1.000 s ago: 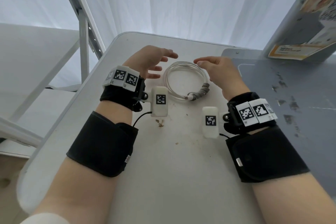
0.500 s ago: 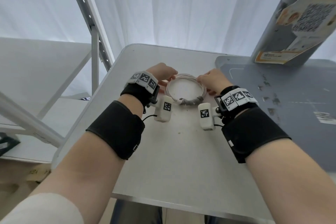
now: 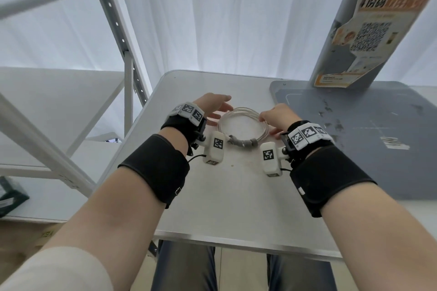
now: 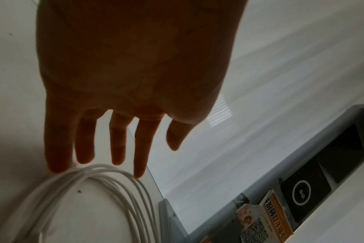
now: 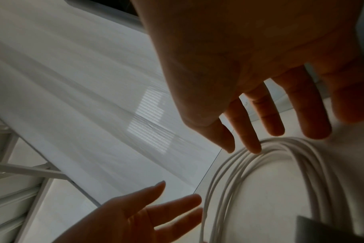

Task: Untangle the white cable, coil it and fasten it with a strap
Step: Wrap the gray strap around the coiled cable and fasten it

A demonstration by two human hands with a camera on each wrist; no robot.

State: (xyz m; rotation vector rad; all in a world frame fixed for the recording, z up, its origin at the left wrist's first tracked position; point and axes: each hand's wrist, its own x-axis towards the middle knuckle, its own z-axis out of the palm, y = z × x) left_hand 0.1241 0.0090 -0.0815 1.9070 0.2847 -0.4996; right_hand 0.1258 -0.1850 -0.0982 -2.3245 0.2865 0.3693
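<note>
The white cable (image 3: pixel 243 114) lies on the white table (image 3: pixel 236 196) as a round coil of several loops. A grey strap (image 3: pixel 243 143) is wrapped around the coil's near side. My left hand (image 3: pixel 214 105) is at the coil's left edge, its fingers (image 4: pixel 139 156) straight, their tips at the loops (image 4: pixel 106 177). My right hand (image 3: pixel 275 116) is at the coil's right edge, with straight fingertips (image 5: pixel 251 144) touching the cable (image 5: pixel 239 167). Neither hand grips anything. The strap (image 5: pixel 326 228) shows blurred in the right wrist view, and the left hand (image 5: pixel 139 213) shows there too.
A grey board (image 3: pixel 366 130) lies on the table at the right, carrying a grey post with an orange poster (image 3: pixel 378 30). A white metal shelf frame (image 3: pixel 123 38) stands to the left. White curtains hang behind. The table's near edge (image 3: pixel 236 242) is above my knees.
Both hands came down from above the coil to its left and right edges. The head view has pulled back. The coil has stayed in place.
</note>
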